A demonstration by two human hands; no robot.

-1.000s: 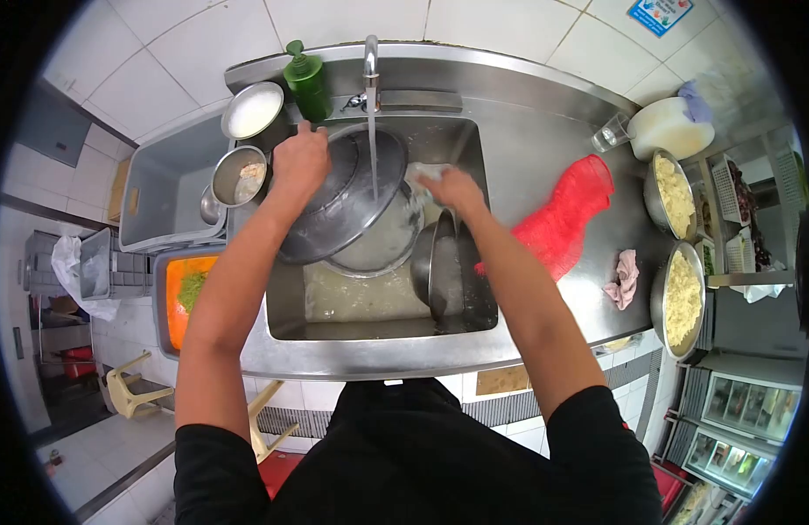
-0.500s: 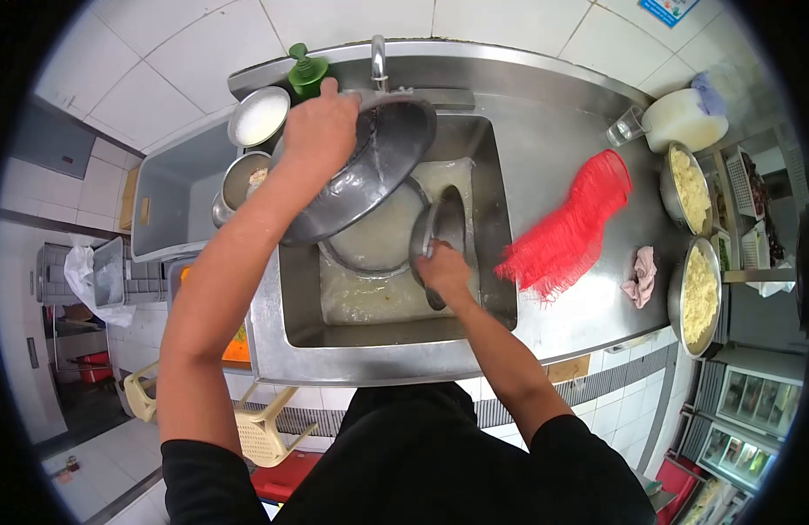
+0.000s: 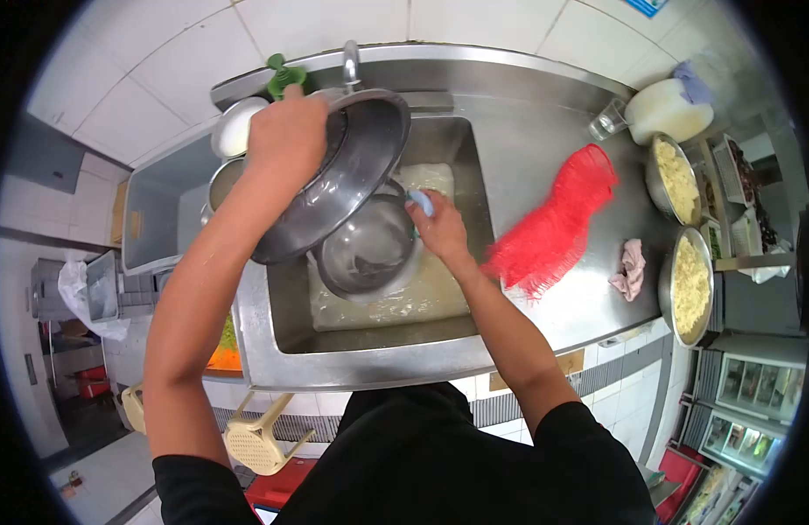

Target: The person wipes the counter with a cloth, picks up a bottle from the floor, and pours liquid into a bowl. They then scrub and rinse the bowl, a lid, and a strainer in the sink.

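My left hand (image 3: 290, 136) grips the edge of a wide, dark metal basin (image 3: 356, 171), tilted up over the left part of the sink (image 3: 378, 341). My right hand (image 3: 439, 223) is closed round a light-blue handle (image 3: 420, 203) at the right of a round metal dipper (image 3: 365, 249). The dipper is just below the tilted basin, over cloudy water (image 3: 395, 311) in the sink. How the handle joins the dipper is partly hidden by my fingers.
A faucet (image 3: 351, 66) and green pump bottle (image 3: 286, 77) stand behind the sink. A red mesh bag (image 3: 562, 219) and pink cloth (image 3: 629, 269) lie on the right counter, near two bowls of yellow food (image 3: 689, 284). A grey tub (image 3: 164, 201) is at left.
My right hand has moved up, bringing the dipper from an edge-on tilt on the right to below the basin. The basin, still in my left hand, has shifted slightly left in view.
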